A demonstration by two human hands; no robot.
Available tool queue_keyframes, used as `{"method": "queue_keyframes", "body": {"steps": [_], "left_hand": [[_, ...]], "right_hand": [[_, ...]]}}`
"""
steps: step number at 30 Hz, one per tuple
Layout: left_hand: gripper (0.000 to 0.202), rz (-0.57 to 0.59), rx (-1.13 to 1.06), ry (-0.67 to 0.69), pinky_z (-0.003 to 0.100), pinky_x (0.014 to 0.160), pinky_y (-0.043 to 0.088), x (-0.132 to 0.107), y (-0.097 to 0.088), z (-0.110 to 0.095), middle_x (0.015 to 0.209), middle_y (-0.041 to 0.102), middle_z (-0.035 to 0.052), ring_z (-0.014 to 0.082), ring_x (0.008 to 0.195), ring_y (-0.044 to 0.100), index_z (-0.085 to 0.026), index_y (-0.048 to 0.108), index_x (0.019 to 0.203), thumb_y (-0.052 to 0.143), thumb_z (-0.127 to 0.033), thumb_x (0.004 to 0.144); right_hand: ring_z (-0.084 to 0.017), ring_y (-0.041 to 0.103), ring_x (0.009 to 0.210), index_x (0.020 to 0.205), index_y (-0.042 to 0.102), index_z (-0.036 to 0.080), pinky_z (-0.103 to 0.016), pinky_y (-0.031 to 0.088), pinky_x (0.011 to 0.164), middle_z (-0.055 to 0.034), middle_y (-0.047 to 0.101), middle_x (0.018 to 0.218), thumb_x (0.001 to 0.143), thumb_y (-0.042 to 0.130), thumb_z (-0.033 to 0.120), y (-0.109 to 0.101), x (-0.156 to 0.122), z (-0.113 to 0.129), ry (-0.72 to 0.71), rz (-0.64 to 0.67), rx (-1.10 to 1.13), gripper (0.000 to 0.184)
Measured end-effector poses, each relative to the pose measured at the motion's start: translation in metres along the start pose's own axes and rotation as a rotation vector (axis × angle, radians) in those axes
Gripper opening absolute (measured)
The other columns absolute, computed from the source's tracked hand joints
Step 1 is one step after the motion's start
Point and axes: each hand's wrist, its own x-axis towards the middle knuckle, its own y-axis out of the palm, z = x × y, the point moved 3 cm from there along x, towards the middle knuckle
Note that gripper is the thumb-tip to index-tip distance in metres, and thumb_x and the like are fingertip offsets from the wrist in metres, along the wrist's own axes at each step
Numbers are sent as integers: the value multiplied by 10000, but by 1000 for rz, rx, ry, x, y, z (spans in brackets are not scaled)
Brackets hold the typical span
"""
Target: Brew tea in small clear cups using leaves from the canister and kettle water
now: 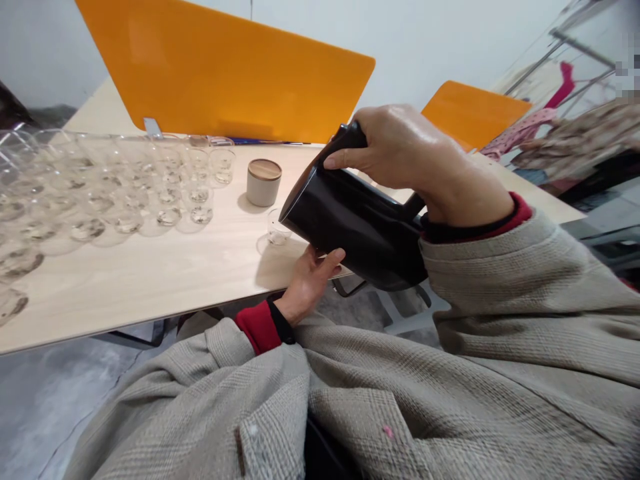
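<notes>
A black kettle (360, 227) is tilted to the left over the table, its mouth end low above a small clear glass (277, 227). My right hand (405, 150) grips its handle from above, thumb along the top. Under the kettle, my left hand (310, 283) supports the lower side; its thumb lies against the black body and the other fingers are partly hidden. Part of the glass is covered by the kettle's edge, and I cannot make out any stream of liquid. Just behind the glass stands a grey canister (263, 188) with a wooden lid.
Several rows of clear glasses (127, 213), with dark bits in their bottoms, fill the left of the pale wooden table (165, 277). Orange divider panels (240, 73) (473, 113) stand along the back. Clothes (575, 137) and a metal rack (583, 50) are at the right.
</notes>
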Motion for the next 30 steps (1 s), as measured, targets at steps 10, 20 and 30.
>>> {"method": "queue_keyframes", "body": {"steps": [10,20,30], "left_hand": [[526,0,-14,8,509,1091,576,3,-2,1,1461,706,117,317,1354,661,-259,666,1283,817,-560,879],[505,-19,-43,-3,518,1111,562,4,-1,1,1428,703,116,298,1310,671,-242,648,1245,836,-525,872],[677,-1,94,110,481,1079,572,3,-1,-14,1380,714,147,292,1221,703,-202,617,1333,852,-597,836]], "right_hand": [[-370,656,1000,742,482,326,-520,471,878,-130,745,1020,868,697,522,0,4,5,-35,0,-33,317],[-350,650,984,723,324,302,-480,472,850,-140,747,1022,873,677,517,-3,3,8,-58,-5,-67,440],[-106,373,622,674,415,240,-346,406,736,84,415,612,822,894,281,-16,-29,-24,125,-288,118,504]]}}
